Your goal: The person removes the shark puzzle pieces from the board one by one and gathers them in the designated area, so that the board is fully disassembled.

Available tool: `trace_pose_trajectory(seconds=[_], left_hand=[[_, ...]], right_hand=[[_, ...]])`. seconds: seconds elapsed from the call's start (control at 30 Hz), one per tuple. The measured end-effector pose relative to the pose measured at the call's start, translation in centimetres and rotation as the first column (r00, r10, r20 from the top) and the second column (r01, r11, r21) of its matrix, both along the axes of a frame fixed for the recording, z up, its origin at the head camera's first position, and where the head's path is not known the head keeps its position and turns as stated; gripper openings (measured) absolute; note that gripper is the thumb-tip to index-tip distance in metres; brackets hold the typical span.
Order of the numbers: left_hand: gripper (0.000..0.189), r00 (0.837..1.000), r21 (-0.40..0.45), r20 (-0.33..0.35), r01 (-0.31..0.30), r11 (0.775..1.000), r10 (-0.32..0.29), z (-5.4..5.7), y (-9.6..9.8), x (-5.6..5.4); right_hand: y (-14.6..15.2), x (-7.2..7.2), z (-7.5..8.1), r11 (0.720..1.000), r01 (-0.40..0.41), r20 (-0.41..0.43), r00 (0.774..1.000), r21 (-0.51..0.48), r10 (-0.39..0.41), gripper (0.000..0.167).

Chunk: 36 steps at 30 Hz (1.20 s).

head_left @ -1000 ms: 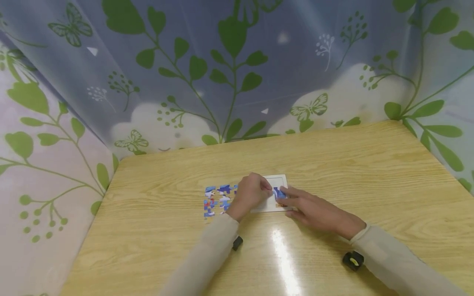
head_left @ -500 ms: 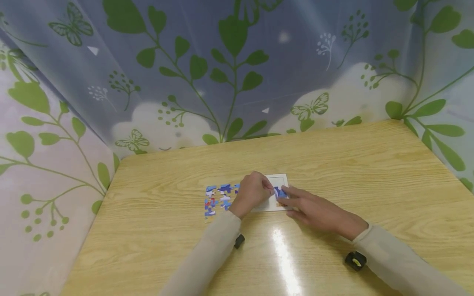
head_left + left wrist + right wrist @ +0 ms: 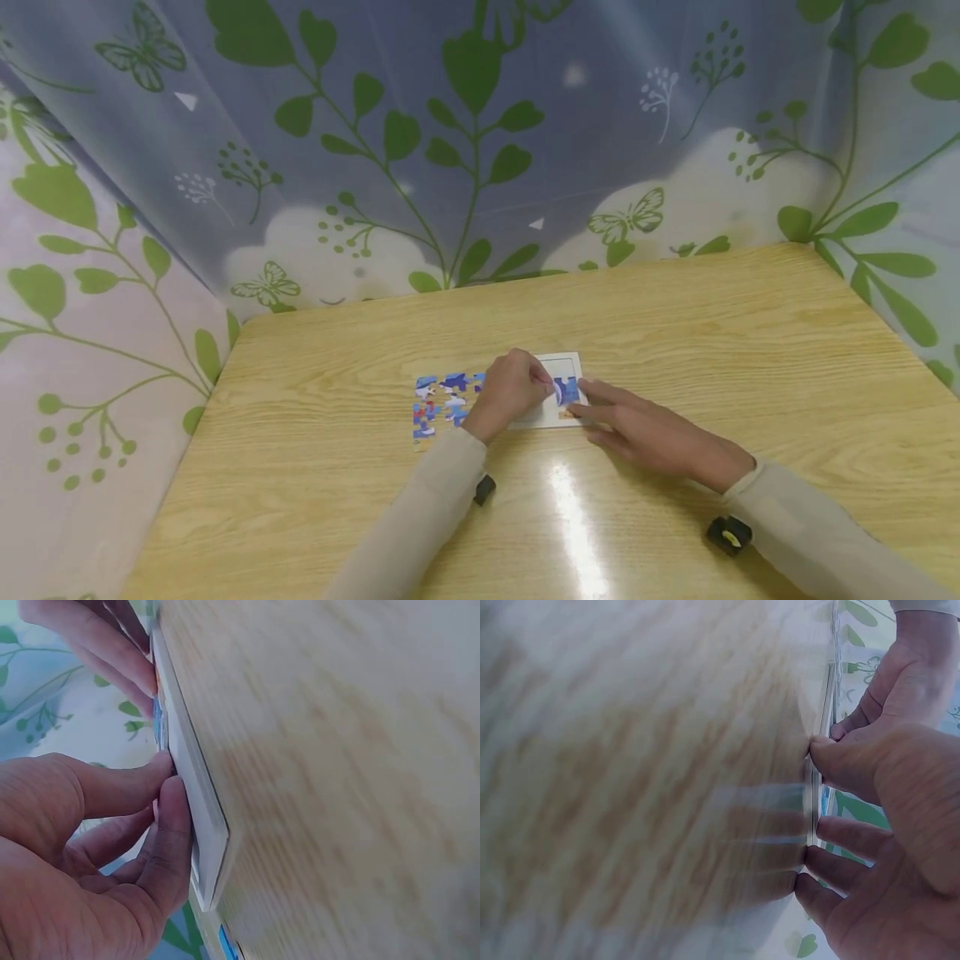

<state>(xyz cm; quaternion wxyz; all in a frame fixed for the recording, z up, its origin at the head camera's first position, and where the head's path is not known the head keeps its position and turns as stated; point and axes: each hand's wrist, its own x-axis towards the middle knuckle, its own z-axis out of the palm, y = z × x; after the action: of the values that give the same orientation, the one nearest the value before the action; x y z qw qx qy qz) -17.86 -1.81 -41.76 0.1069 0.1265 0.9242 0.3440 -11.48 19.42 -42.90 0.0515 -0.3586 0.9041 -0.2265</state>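
Observation:
A white puzzle tray [image 3: 559, 367] lies on the table, with blue jigsaw pieces [image 3: 568, 390] set in its right part. My left hand [image 3: 512, 393] is over the tray's left half, thumb and index finger pinched together just left of these pieces. In the left wrist view the pinching fingertips [image 3: 174, 791] are right at the tray's surface; the puzzle piece between them is mostly hidden. My right hand [image 3: 645, 427] lies along the tray's right side, fingers fairly straight. Its fingertips [image 3: 821, 859] touch the tray edge in the right wrist view, the thumb apart from the others.
Left of the tray, several loose jigsaw pieces [image 3: 438, 407] with sea-animal pictures lie in rows, partly covered by my left hand. A leaf-patterned curtain [image 3: 480, 150] borders the wooden table [image 3: 315, 467] at the back and sides. A black wrist device [image 3: 729, 535] shows under the right sleeve.
The right hand has drawn back slightly to the right, uncovering more of the blue pieces in the tray. The left hand stays pinched in nearly the same place.

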Motion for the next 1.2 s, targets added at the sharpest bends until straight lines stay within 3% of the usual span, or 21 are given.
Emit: trace_pose_trajectory(seconds=[0.4, 0.63, 0.77, 1.2], left_hand=[[0.005, 1.000, 0.034, 0.026, 0.006, 0.999, -0.007, 0.6, -0.2, 0.3], [0.005, 0.998, 0.039, 0.048, -0.028, 0.999, 0.026, 0.5, -0.2, 0.4], [0.004, 0.999, 0.044, 0.024, -0.036, 0.998, 0.035, 0.5, -0.4, 0.4], [0.004, 0.998, 0.071, 0.001, -0.065, 0.995, 0.065, 1.3, -4.1, 0.7]], right_hand=[[0.1, -0.1, -0.1, 1.000, -0.004, 0.001, 1.000, 0.008, 0.004, 0.042], [0.1, -0.1, -0.1, 1.000, -0.010, -0.005, 1.000, 0.004, 0.010, 0.042], [0.1, -0.1, 0.0, 1.000, -0.008, -0.004, 1.000, 0.004, 0.008, 0.042], [0.1, 0.0, 0.0, 1.000, 0.013, 0.011, 1.000, 0.011, -0.013, 0.042]])
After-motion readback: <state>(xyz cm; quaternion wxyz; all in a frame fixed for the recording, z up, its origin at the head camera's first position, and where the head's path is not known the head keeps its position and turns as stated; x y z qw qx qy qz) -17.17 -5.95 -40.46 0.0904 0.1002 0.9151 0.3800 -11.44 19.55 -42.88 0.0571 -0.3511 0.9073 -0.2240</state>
